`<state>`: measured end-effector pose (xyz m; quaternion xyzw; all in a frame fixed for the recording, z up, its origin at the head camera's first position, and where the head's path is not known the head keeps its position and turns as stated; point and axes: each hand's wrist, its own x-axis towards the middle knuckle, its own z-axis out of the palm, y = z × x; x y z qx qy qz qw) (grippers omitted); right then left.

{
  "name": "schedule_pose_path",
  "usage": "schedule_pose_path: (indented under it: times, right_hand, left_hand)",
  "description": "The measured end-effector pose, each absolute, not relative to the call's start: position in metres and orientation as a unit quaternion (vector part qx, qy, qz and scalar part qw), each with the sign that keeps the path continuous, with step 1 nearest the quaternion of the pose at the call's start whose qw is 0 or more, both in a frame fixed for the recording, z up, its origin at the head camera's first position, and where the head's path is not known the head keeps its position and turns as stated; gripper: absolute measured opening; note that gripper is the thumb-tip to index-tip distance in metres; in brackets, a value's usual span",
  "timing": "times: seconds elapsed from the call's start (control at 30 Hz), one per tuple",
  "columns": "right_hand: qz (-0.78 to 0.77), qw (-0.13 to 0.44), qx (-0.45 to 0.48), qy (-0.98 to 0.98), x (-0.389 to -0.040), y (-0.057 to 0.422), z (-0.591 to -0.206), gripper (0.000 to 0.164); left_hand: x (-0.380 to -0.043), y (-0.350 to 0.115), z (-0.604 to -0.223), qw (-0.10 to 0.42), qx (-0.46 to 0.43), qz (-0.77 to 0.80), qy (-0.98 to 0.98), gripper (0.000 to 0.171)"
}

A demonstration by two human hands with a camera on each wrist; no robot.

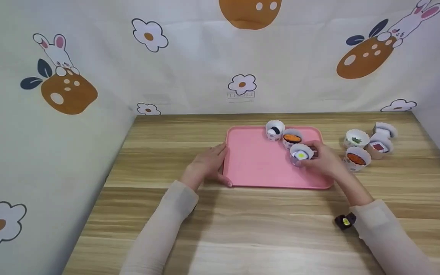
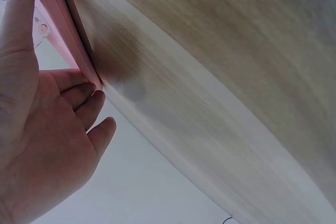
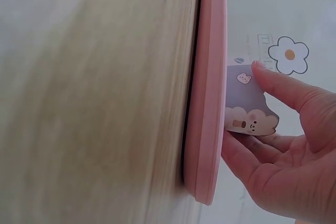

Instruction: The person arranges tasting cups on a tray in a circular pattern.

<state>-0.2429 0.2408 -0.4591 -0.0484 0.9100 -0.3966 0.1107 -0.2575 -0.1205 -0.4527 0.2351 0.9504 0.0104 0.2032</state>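
Note:
On the pink tray (image 1: 258, 168), my right hand (image 1: 325, 159) pinches a small paper baking cup (image 1: 295, 160) between thumb and fingers. Inside this cup is a white toy sushi piece (image 1: 301, 154) with a yellow-green centre. In the right wrist view the cup's grey side (image 3: 245, 98) shows bear prints, partly behind the tray's rim (image 3: 206, 93). My left hand (image 1: 209, 162) rests against the tray's left edge, fingers extended along it and thumb at the front left corner. Behind the held cup stand an orange-topped sushi cup (image 1: 292, 139) and a cup with black-banded white sushi (image 1: 275, 131).
Right of the tray stand a cup with green filling (image 1: 356, 138), a cup with orange-red roe (image 1: 356, 159) and a cup with red-centred sushi (image 1: 380, 147). A white cup (image 1: 384, 130) lies tipped behind them. Dark sushi rolls (image 1: 344, 221) lie beside the right sleeve.

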Motion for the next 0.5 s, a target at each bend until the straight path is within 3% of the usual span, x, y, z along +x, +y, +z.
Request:
schedule_pose_path:
  times: [0.27,0.5]
  right_hand:
    - [-0.404,0.126,-0.045,0.905,-0.2426,0.2403,-0.4570,0.085]
    - [-0.430,0.133,-0.051,0.891,-0.2412,0.2417,-0.4563,0.080]
  left_hand:
    - [-0.2556,-0.1197,-0.4505,0.203,0.228,0.021,0.952,0.127]
    - [-0.2553,-0.1193,-0.4508,0.207,0.228,0.016,0.951,0.126]
